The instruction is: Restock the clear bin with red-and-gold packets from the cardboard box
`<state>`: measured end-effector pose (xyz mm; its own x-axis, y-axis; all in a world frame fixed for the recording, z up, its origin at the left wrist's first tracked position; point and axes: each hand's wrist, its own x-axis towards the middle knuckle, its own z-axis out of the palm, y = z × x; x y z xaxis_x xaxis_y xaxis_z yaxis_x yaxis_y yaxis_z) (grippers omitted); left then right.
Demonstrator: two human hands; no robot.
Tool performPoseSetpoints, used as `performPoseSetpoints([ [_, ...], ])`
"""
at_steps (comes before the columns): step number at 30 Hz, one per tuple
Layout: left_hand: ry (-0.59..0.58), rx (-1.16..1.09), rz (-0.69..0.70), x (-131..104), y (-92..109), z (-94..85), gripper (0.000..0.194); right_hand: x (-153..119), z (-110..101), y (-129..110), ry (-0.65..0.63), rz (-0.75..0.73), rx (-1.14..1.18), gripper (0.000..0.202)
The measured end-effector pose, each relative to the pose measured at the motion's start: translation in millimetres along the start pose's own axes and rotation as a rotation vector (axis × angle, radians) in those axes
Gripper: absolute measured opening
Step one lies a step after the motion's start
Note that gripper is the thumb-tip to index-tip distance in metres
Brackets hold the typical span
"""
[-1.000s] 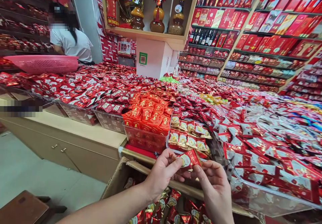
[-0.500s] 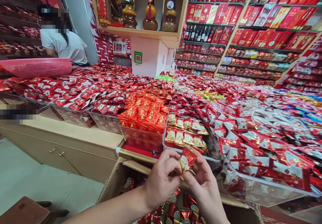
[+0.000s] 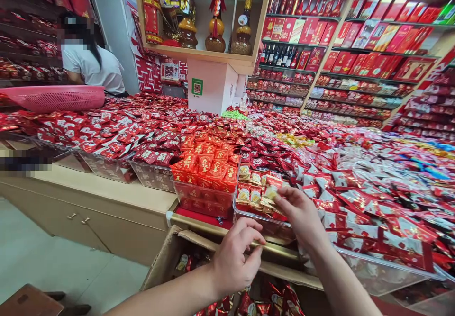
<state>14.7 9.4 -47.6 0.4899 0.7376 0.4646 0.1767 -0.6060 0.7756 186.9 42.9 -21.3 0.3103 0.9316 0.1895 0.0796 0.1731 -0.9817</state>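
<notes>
R hand (image 3: 302, 214) moved packet (image 3: 272, 186) over tub (image 3: 280, 230), pinching its edge
L hand (image 3: 237, 254) was empty, loosely curled; packet looked light, soft, prob slippery, best taken by an end

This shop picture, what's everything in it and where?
Held packet: one, red and pale, above clear bin
Bin packets: many, gold and red, inside that bin
Other packets: many, mostly red, heaped across middle
Counter: one, beige, left
Cardboard box: one, brown, bottom middle
Basket: one, pink, left
Person: one, white shirt, behind basket
Cabinet: one, pale wood, top middle
Bottles: many, mixed colours, upper half
Boxes: many, mostly red, upper right
Stool: one, brown, bottom left
Left hand: one, bare, above cardboard box
Right hand: one, bare, holding packet
</notes>
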Motion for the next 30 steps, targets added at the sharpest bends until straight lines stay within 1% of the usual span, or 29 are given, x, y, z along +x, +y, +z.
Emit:
performPoseSetpoints([
  [3, -0.005, 0.057, 0.081, -3, -2, 1.5, 0.021, 28, 19, 6, -0.126, 0.074, -0.095, 0.033],
  [5, 0.002, 0.08, 0.118, -5, -3, 2.2, 0.021, 39, 32, 14, -0.149, 0.085, -0.177, 0.028],
  [7, 0.011, 0.091, 0.137, -5, -5, 2.6, 0.022, 43, 42, 19, -0.147, 0.082, -0.277, 0.021],
  [10, 0.014, 0.107, 0.146, -4, -6, 2.9, 0.021, 44, 47, 22, -0.148, 0.045, -0.469, 0.014],
  [15, -0.007, 0.155, 0.194, -3, -6, 3.6, 0.02, 45, 50, 16, -0.172, -0.078, -0.796, 0.014],
  [18, -0.017, 0.187, 0.235, -3, -6, 3.1, 0.019, 47, 50, 11, -0.222, -0.105, -0.906, 0.016],
  [20, -0.047, 0.207, 0.266, -2, -7, 2.9, 0.018, 48, 48, 6, -0.254, -0.111, -0.954, 0.018],
  [24, -0.122, 0.279, 0.32, -2, -9, 5.4, 0.019, 46, 35, -11, -0.331, -0.124, -1.036, 0.022],
  [27, -0.161, 0.313, 0.352, -3, -11, 8.2, 0.019, 43, 24, -23, -0.476, -0.122, -1.098, 0.019],
  [29, -0.177, 0.282, 0.356, -2, -11, 7.3, 0.02, 41, 18, -26, -0.608, -0.1, -1.138, 0.015],
  [30, -0.165, 0.251, 0.342, 0, -10, 5.3, 0.02, 40, 16, -27, -0.667, -0.088, -1.157, 0.014],
])
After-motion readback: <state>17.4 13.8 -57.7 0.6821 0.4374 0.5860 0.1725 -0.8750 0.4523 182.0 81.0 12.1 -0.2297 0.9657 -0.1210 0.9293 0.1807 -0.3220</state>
